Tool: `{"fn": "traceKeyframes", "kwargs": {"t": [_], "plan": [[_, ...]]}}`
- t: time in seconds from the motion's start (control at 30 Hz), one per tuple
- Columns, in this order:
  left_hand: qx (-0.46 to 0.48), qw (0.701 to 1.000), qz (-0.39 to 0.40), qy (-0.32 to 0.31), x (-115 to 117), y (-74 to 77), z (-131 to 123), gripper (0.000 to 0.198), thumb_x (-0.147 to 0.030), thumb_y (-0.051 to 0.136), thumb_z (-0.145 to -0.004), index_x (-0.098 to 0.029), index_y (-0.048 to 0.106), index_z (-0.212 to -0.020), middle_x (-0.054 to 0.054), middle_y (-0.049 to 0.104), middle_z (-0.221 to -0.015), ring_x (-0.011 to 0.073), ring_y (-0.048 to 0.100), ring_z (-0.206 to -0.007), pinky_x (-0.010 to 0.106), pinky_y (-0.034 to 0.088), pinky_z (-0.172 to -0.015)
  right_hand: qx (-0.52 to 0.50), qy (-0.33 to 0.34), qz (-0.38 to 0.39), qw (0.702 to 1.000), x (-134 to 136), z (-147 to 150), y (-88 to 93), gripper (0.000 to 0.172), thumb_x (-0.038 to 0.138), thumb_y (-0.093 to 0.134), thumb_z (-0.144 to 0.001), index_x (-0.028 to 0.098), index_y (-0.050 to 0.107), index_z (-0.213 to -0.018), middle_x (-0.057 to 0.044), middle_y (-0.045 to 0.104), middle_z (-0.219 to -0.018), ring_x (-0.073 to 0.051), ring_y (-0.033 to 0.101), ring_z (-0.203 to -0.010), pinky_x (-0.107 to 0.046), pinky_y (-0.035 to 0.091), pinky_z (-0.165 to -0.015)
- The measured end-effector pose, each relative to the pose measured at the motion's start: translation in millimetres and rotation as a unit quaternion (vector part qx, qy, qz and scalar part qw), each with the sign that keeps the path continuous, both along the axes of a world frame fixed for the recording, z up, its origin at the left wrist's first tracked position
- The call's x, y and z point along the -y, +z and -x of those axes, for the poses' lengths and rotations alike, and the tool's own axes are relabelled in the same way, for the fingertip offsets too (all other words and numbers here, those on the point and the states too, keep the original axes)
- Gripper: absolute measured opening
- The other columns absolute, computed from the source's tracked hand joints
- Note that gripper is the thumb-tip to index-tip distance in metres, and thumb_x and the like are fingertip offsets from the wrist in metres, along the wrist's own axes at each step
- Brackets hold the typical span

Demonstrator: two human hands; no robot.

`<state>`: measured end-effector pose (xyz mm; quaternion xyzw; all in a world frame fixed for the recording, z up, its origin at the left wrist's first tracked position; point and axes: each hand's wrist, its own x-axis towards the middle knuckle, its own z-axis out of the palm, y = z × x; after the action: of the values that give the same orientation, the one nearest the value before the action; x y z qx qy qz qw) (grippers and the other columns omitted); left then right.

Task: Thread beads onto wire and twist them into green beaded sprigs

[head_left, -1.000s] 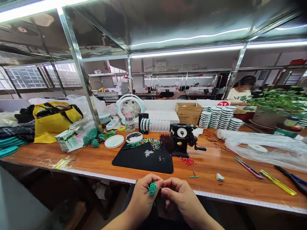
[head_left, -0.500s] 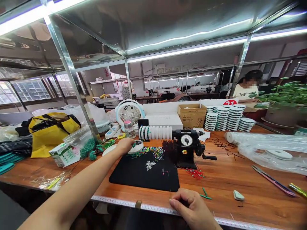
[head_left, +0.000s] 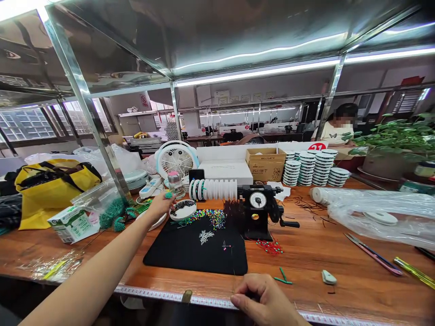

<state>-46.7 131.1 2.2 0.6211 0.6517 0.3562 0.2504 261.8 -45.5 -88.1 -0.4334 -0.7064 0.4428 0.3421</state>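
My left hand (head_left: 160, 206) reaches out to the left edge of a round white dish (head_left: 190, 213) with small dark pieces in it. Its fingers are bent together. A teal band-like bit (head_left: 168, 195) shows at them, and what they pinch is too small to make out. Close to the table's front edge, my right hand (head_left: 260, 299) is closed, thumb against forefinger, on a thin upright strand like a thread (head_left: 234, 283). Between the hands lies a black mat (head_left: 197, 256) with a pile of small silvery pieces (head_left: 205, 236) and many coloured beads (head_left: 217, 219).
Behind the mat stands a black hand-crank winder (head_left: 260, 208) carrying white spools (head_left: 217, 189). A bottle (head_left: 176, 184) and a fan (head_left: 177, 160) are beyond the dish. Scissors (head_left: 372, 256) and plastic wrap (head_left: 353, 213) lie right. A person (head_left: 336, 129) sits farther back.
My left hand has drawn back leftward from over the dish's middle to its left edge. My right hand keeps its pinch near the table edge. The whole view has shifted slightly.
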Motion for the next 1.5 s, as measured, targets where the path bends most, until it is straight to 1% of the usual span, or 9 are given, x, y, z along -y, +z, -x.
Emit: {"fn": "traceKeyframes", "kwargs": {"t": [0.1,0.23,0.3,0.37,0.53,0.63,0.87,1.13,1.5], "plan": [[0.149,0.989,-0.009,-0.017,47,-4.5,-13,0.030,-0.042,0.047,-0.086,-0.014,0.055,-0.090,0.009,0.064,-0.085,0.0163,0.062,-0.071,0.022,0.045,-0.051,-0.040,0.011,0.072,0.997,-3,-2,8.6,0.020,0.033,0.063,-0.072,0.015,0.071,-0.064,0.000,0.057,-0.055,-0.012,0.046,-0.054,-0.023,0.031,-0.053],[0.290,0.955,0.030,-0.055,119,-27.1,-60,0.028,-0.040,0.063,-0.076,-0.015,0.058,-0.085,0.002,0.059,-0.071,0.0096,0.056,-0.056,0.018,0.041,-0.046,-0.107,-0.021,0.125,0.986,-5,-3,23.8,0.021,0.034,0.068,-0.069,0.014,0.072,-0.065,0.001,0.054,-0.053,-0.009,0.040,-0.051,-0.022,0.027,-0.050],[0.456,0.881,0.109,-0.067,150,-38.5,-86,0.028,-0.030,0.073,-0.069,-0.014,0.062,-0.089,-0.001,0.056,-0.065,0.0071,0.052,-0.053,0.015,0.038,-0.044,-0.161,-0.033,0.134,0.977,-2,0,29.0,0.021,0.034,0.070,-0.068,0.013,0.070,-0.063,0.002,0.052,-0.052,-0.008,0.038,-0.050,-0.022,0.026,-0.049],[0.543,0.818,0.175,-0.072,173,-47.6,-108,0.032,-0.026,0.077,-0.065,-0.012,0.065,-0.091,-0.001,0.056,-0.063,0.0064,0.051,-0.053,0.015,0.041,-0.047,-0.232,-0.030,0.159,0.959,4,5,30.9,0.021,0.033,0.071,-0.067,0.013,0.068,-0.062,0.004,0.049,-0.050,-0.006,0.035,-0.046,-0.021,0.024,-0.047],[0.638,0.731,0.237,-0.048,192,-58.5,-136,0.032,-0.026,0.080,-0.061,-0.008,0.067,-0.084,-0.003,0.053,-0.056,0.0029,0.046,-0.045,0.011,0.037,-0.040,-0.398,0.030,0.281,0.873,19,17,30.6,0.017,0.025,0.075,-0.062,0.011,0.066,-0.065,-0.005,0.063,-0.063,-0.013,0.057,-0.058,-0.023,0.040,-0.056],[0.664,0.705,0.247,-0.039,190,-57.5,-142,0.031,-0.033,0.080,-0.061,-0.008,0.065,-0.072,-0.009,0.037,-0.041,0.0008,0.034,-0.034,0.010,0.023,-0.030,-0.418,0.031,0.297,0.858,22,23,33.3,0.018,0.023,0.076,-0.059,0.009,0.067,-0.065,-0.009,0.065,-0.067,-0.017,0.061,-0.065,-0.029,0.044,-0.066],[0.678,0.698,0.226,-0.045,186,-54.9,-141,0.030,-0.034,0.077,-0.065,-0.009,0.063,-0.074,-0.012,0.031,-0.039,-0.0020,0.023,-0.029,0.010,0.019,-0.029,-0.369,-0.013,0.221,0.903,26,31,40.8,0.016,0.026,0.075,-0.062,0.011,0.068,-0.060,-0.004,0.063,-0.060,-0.012,0.055,-0.059,-0.024,0.041,-0.061],[0.670,0.706,0.227,-0.037,189,-52.6,-142,0.033,-0.036,0.078,-0.063,-0.009,0.062,-0.074,-0.012,0.032,-0.038,-0.0020,0.023,-0.030,0.011,0.020,-0.030,-0.385,0.008,0.218,0.897,25,34,37.1,0.014,0.023,0.070,-0.067,0.010,0.068,-0.063,-0.006,0.065,-0.063,-0.013,0.058,-0.063,-0.025,0.043,-0.064],[0.579,0.801,0.148,-0.033,194,-58.8,-141,0.033,-0.044,0.073,-0.067,-0.013,0.064,-0.076,-0.009,0.037,-0.037,0.0022,0.031,-0.033,0.015,0.031,-0.038,-0.381,0.008,0.235,0.894,24,34,39.5,0.020,0.029,0.073,-0.065,0.010,0.068,-0.063,-0.004,0.063,-0.061,-0.011,0.056,-0.059,-0.024,0.042,-0.063]]}}
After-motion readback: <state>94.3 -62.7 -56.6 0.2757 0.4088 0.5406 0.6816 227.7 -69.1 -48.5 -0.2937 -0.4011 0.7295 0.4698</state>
